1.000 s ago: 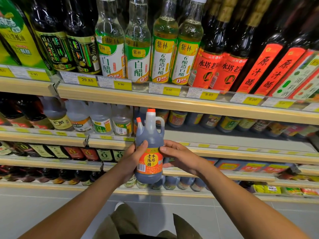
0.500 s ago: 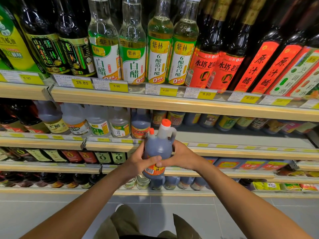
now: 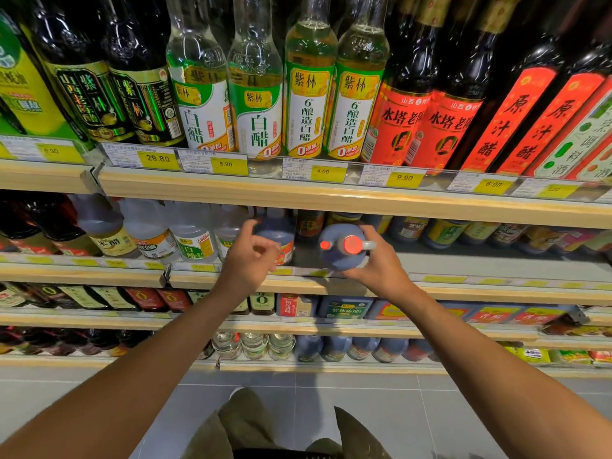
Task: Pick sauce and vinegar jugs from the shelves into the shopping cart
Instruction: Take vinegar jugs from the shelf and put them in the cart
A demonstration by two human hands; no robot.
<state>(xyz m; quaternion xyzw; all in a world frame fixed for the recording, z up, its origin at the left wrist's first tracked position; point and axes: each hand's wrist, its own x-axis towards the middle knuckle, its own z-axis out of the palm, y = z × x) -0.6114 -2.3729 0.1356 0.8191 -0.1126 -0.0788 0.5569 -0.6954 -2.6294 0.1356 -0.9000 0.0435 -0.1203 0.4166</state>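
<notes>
My right hand (image 3: 381,263) grips a dark vinegar jug (image 3: 334,256) with two red caps and a white handle. The jug is tipped so its caps face me, in front of the second shelf's edge. My left hand (image 3: 250,260) is off that jug, fingers loosely curled and holding nothing. It hovers just in front of a second dark jug (image 3: 276,231) that stands on the second shelf (image 3: 463,286). Whether the thumb touches that jug is unclear.
The top shelf (image 3: 331,193) carries tall bottles of white and dark vinegar above yellow price tags. Pale vinegar jugs (image 3: 188,233) stand left of my hands. Lower shelves hold more bottles and jugs. Grey floor tiles and my trouser legs (image 3: 245,422) lie below.
My left hand has let go of the jug and moved left towards the shelf. The right hand has tilted the jug further, caps towards me, and shifted it right.
</notes>
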